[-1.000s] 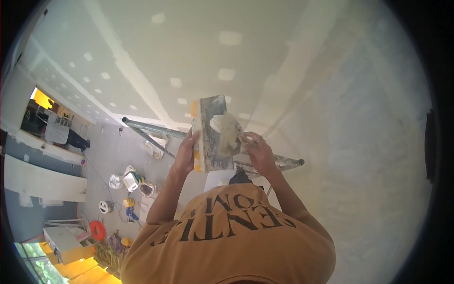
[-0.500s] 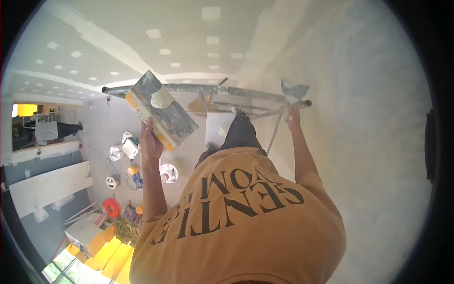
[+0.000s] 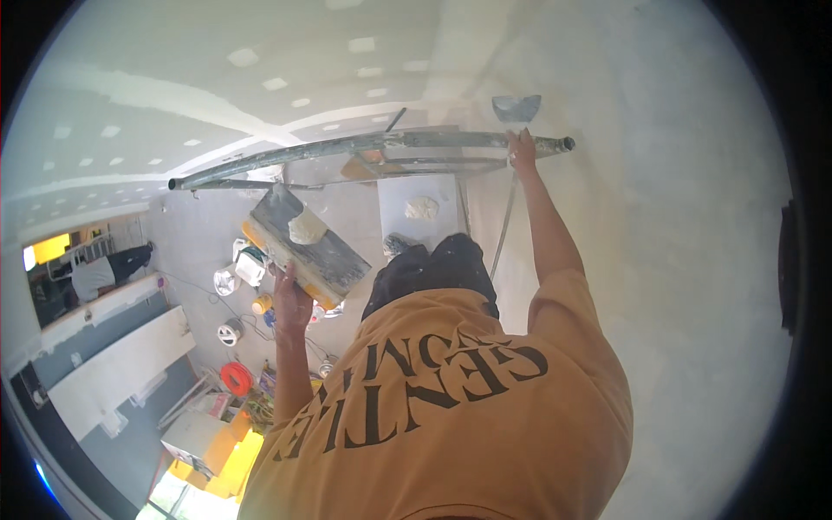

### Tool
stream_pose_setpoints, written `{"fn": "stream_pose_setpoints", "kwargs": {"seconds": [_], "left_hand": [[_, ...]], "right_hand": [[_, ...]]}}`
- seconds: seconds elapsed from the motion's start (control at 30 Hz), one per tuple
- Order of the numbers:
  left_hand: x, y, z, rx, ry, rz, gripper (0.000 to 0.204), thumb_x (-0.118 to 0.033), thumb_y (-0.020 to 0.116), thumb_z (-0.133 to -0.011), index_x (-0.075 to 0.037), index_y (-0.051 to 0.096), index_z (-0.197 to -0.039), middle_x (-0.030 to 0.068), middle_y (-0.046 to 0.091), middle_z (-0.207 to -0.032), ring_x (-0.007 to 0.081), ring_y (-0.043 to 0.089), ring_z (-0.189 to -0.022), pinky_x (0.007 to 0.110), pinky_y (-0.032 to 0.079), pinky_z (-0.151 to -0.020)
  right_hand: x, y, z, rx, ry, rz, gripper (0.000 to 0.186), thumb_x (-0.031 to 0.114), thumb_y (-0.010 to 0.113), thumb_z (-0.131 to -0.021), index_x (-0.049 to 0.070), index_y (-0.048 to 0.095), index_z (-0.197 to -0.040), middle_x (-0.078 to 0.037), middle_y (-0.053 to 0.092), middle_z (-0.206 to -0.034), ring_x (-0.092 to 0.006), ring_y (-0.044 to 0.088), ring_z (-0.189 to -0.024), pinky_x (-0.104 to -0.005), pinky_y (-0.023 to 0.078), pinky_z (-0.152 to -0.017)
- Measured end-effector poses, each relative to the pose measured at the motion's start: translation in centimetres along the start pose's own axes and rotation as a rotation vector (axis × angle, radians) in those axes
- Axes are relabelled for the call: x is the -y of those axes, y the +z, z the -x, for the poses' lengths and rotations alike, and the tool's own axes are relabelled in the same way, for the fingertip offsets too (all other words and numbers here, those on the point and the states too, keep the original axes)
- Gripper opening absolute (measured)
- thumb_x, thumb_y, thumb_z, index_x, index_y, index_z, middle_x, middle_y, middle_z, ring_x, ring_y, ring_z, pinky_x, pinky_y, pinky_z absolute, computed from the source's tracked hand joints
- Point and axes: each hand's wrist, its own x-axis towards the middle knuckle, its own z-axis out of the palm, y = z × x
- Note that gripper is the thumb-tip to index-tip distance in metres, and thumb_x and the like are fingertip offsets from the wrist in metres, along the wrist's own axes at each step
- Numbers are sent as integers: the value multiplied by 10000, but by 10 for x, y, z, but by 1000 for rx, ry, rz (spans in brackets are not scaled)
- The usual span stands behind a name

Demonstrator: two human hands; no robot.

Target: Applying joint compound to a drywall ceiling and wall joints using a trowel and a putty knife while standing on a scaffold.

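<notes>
My left hand (image 3: 290, 295) grips a wide, grey, plaster-smeared tool (image 3: 334, 265) with a yellow edge, tilted diagonally; a white lump of compound (image 3: 308, 229) sits on it. My right hand (image 3: 522, 149), arm stretched forward, is closed on a putty knife (image 3: 516, 107) whose grey blade points away from me, beside a horizontal metal scaffold tube (image 3: 433, 139); whether my fingers also touch the tube I cannot tell. Below, between the tube and my dark trousers, lies a pale board (image 3: 414, 186) with another white lump (image 3: 422, 208) on it.
A pale wall (image 3: 685, 260) fills the right side. Patched plasterboard (image 3: 208, 95) spans the upper part. On the floor (image 3: 182, 234) are buckets, cables, an orange coil (image 3: 237, 378) and boxes (image 3: 204, 438). Another person (image 3: 95, 277) is at an opening at the far left.
My hands moved apart: the knife left the wide tool and travelled up and right to beside the scaffold tube, while my left hand swung the wide tool left and tilted it.
</notes>
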Motion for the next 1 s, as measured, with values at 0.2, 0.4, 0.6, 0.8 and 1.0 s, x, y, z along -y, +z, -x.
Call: {"fn": "stream_pose_setpoints", "kwargs": {"seconds": [0.2,0.4,0.6,0.8,1.0], "left_hand": [[28,29,-23,232,-132,-2,463,-177,535,-1045,-47,378,-1460,103,541,-1383,251,518,-1299,456,405,-1129],[50,64,-49,321,-241,-211,494,-147,499,-1052,-71,322,-1507,111,481,-1418,258,487,-1320,476,399,-1120],[71,90,-35,483,-281,-201,481,-157,518,-1050,-50,360,-1491,102,520,-1422,254,523,-1306,448,434,-1111],[106,118,-9,463,-276,-254,480,-126,542,-1034,-56,375,-1478,102,524,-1417,256,522,-1311,459,432,-1121],[142,161,3,643,-233,-198,483,-146,517,-1052,-74,332,-1492,93,520,-1381,248,530,-1279,458,438,-1095]], "right_hand": [[21,-20,27,89,-4,-247,510,241,710,-919,-44,527,-1300,-148,666,-1073,-250,637,-971,-341,506,-882],[33,-106,139,143,45,-658,217,159,653,-978,51,613,-1161,-36,650,-937,-127,612,-802,-296,502,-669],[-53,-188,334,27,239,-323,138,128,607,-955,43,647,-1056,0,603,-759,-104,543,-648,-283,448,-585],[-151,-230,531,29,545,-80,195,145,645,-921,61,678,-1094,-3,610,-734,-93,529,-597,-292,427,-537],[-195,-240,637,-62,508,3,178,154,669,-899,11,651,-1004,-69,603,-648,-152,572,-553,-337,444,-513]]}}
